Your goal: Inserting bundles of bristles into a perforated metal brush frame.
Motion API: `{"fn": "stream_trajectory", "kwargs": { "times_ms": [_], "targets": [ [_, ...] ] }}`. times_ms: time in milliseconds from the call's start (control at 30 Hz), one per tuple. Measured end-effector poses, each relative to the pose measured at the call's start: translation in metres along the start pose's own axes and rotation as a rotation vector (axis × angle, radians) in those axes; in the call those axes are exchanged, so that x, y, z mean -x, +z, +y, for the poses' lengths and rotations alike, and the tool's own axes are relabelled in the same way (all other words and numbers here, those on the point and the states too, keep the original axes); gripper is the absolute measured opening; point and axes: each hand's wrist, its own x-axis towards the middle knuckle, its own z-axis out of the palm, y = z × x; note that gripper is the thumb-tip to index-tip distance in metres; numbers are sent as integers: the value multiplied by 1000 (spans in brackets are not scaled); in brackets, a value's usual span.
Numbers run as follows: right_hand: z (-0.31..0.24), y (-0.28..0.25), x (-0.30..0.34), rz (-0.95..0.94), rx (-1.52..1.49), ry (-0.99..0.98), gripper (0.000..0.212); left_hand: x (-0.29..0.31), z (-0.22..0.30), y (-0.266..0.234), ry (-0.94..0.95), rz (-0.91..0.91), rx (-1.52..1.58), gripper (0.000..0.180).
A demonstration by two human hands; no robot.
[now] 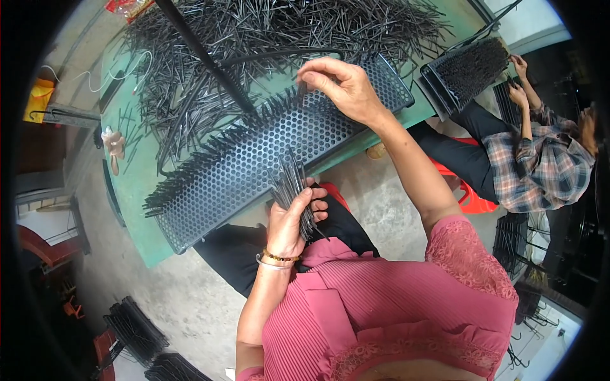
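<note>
A long black perforated panel [267, 149] leans from my lap onto the green table [136, 190], with rows of thin black rods sticking out along its far side. My left hand [289, 219] grips a bundle of thin black rods [291, 184] near the panel's lower edge. My right hand [340, 86] pinches a single rod at the panel's upper edge, fingertips closed on it.
A big heap of loose black rods [254, 38] covers the table's far side. A black pole [203, 57] crosses the heap. On the right, another person [540, 159] in a checked shirt works on a similar panel [467, 70]. Stacked black panels [136, 333] lie on the floor.
</note>
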Motion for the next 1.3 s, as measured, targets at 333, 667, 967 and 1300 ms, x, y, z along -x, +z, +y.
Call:
{"fn": "stream_trajectory", "kwargs": {
  "times_ms": [333, 667, 967, 1300],
  "targets": [
    [26, -1, -11, -192, -115, 6, 16, 3, -1, -3, -18, -31, -5, 31],
    [15, 11, 13, 32, 332, -321, 13, 2, -1, -4, -23, -29, -14, 33],
    [16, 14, 8, 48, 395, -419, 10, 2, -1, -4, -19, -25, -13, 33],
    [-9, 10, 44, -63, 243, -252, 15, 6, 11, 0, 79, 0, 36, 30]
  ]
}}
